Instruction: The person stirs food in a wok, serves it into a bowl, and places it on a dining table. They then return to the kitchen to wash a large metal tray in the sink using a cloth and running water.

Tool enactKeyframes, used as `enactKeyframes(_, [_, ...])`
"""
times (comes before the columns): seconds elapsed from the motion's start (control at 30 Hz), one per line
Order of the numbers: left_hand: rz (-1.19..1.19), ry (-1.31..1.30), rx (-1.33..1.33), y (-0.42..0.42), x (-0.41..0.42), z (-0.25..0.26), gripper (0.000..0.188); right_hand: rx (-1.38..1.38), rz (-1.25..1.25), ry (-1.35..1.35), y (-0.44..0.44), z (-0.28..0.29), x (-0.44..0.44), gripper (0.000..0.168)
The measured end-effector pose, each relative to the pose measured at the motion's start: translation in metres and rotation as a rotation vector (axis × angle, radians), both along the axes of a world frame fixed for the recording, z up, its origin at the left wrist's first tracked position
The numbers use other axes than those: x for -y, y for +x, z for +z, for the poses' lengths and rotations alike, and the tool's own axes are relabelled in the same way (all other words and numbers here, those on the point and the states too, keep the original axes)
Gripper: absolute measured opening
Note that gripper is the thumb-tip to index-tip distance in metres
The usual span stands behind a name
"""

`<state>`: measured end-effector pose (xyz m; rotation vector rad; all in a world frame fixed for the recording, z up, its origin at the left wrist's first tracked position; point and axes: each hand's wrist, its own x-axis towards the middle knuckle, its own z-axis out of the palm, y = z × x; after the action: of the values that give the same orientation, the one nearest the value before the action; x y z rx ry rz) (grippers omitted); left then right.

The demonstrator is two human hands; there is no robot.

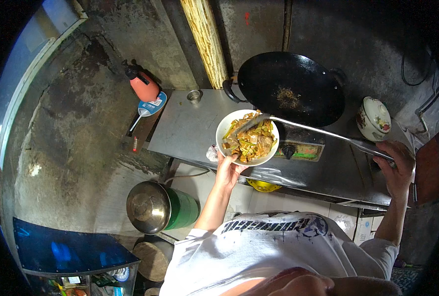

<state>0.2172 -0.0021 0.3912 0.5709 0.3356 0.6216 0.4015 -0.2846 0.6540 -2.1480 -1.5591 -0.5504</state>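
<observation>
My left hand [228,171] grips the near rim of a white bowl [222,129], tilted a little and filled with a cooked dish [252,142] of brown pieces and green stalks. My right hand [396,162] is closed around the dark handle of a metal spatula [308,127], whose blade rests on the food in the bowl. Behind the bowl a black wok [315,85] sits on a gas stove [302,150], with some brown residue at its bottom.
A lidded enamel pot [374,118] stands right of the wok. On the steel counter [189,125] are a small metal cup [194,97] and a crumpled cloth [212,152]. A red spray bottle [145,87] and a blue hand fan [153,105] lie left. A green cylinder [182,209] stands below.
</observation>
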Motion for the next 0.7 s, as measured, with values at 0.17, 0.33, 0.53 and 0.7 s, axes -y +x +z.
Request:
enactKeyframes(0.17, [-0.014,-0.043,0.071,0.000,0.002,-0.009,0.062,-0.269,-0.164,0.121,0.035,-0.026,0.021,0.024])
enactKeyframes(0.33, [-0.022,-0.048,0.055,0.003,-0.005,-0.011,0.060,-0.378,-0.250,0.241,0.061,-0.049,0.032,0.022])
enactKeyframes(0.53, [-0.024,-0.044,0.036,0.002,-0.006,-0.025,0.058,-0.246,-0.311,0.159,0.069,-0.069,0.021,0.020])
enactKeyframes(0.7, [0.046,-0.101,-0.007,-0.012,-0.004,-0.055,0.061,-0.384,-0.402,0.141,0.066,-0.081,0.014,0.022])
